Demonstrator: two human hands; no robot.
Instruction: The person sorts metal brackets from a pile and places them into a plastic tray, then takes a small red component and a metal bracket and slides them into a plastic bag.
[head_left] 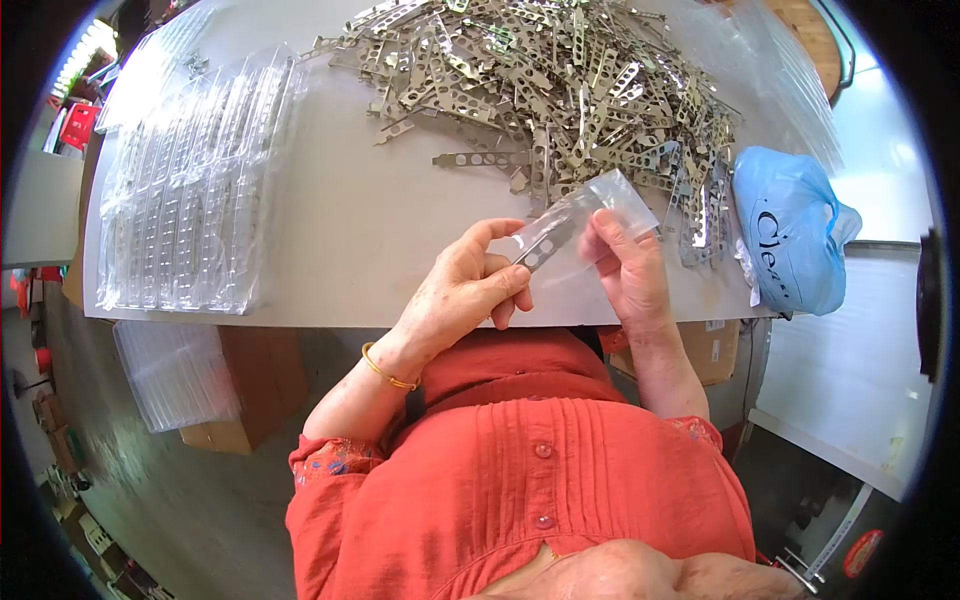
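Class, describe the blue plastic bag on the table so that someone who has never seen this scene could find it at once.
Start at the grey table and its big heap of perforated metal strips. Follow the heap to its right-hand end, past the right hand; there, at the table's edge, lies the blue plastic bag. It is the only coloured, crumpled bag, with dark lettering, unlike the clear sleeves elsewhere.

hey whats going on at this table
A person in a red top is sliding a perforated metal bracket into a small clear plastic bag. The left hand grips the bracket, and the right hand holds the bag. A big pile of loose brackets lies further back on the table, with bagged ones stacked at the left and a blue bag at the right.
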